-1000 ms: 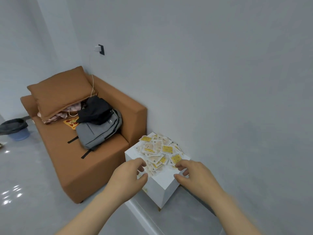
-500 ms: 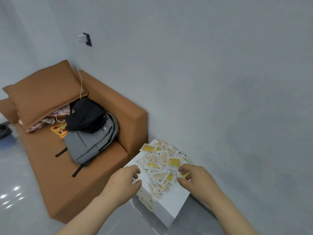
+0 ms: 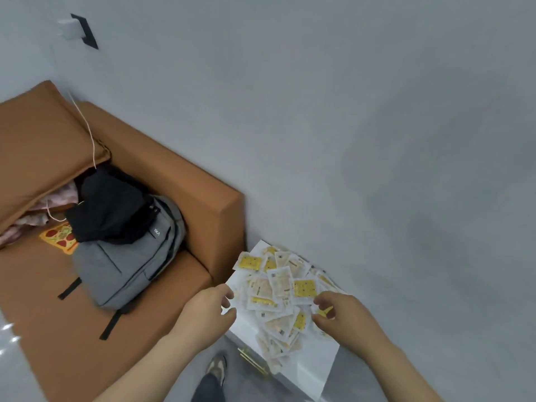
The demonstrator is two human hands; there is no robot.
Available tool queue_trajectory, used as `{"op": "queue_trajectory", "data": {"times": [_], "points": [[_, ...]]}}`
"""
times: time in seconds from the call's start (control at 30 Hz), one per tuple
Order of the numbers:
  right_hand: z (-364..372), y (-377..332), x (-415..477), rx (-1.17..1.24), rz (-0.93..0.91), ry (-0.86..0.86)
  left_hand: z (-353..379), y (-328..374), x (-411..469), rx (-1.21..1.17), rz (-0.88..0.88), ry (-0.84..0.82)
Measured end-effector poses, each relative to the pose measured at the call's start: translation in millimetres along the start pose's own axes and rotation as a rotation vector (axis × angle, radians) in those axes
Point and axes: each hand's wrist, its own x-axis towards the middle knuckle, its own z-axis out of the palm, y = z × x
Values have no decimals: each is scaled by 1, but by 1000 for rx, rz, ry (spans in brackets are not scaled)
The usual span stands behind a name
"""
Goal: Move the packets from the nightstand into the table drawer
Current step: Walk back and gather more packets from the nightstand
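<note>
Filling the upper and right part of the view, a bare grey wall point(image 3: 377, 111) meets a brown sofa point(image 3: 58, 300) whose armrest stands just beside a white nightstand point(image 3: 313, 355). Pale glossy floor point(image 3: 11, 358) shows at the lower left. On the sofa seat a large brown cushion point(image 3: 37, 146) leans over some pink cloth, and a grey backpack point(image 3: 124, 268) lies with a black garment point(image 3: 110, 207) heaped on its upper end; whether the backpack's pockets are zipped cannot be made out.

The packets point(image 3: 278, 288), white with yellow or beige faces, lie in a loose overlapping pile on the nightstand top, from the back corner at the wall to the front edge, where a few hang over just above the gold handles point(image 3: 252, 359). Bare strips of white top show along the left edge and at the near right corner.

The left hand point(image 3: 206, 314) hangs at the nightstand's left edge, fingers loosely curled, thumb and forefinger apart, with nothing between them. The right hand point(image 3: 345, 317) is at the pile's right side, thumb and fingers pinching a yellow packet point(image 3: 324, 311).

A shoe point(image 3: 217, 368) stands on the floor between the forearms. A pizza-slice toy point(image 3: 59, 237) lies beside the backpack, and a white cable point(image 3: 87, 129) drops from a wall socket point(image 3: 84, 31).
</note>
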Motion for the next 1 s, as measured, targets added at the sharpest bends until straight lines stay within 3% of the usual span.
{"op": "queue_trajectory", "data": {"times": [0.47, 1.0], "points": [[63, -36, 80, 157, 350, -7, -10, -75, 156, 47, 44, -323], [121, 16, 198, 156, 355, -87, 75, -106, 243, 169, 31, -368]]}}
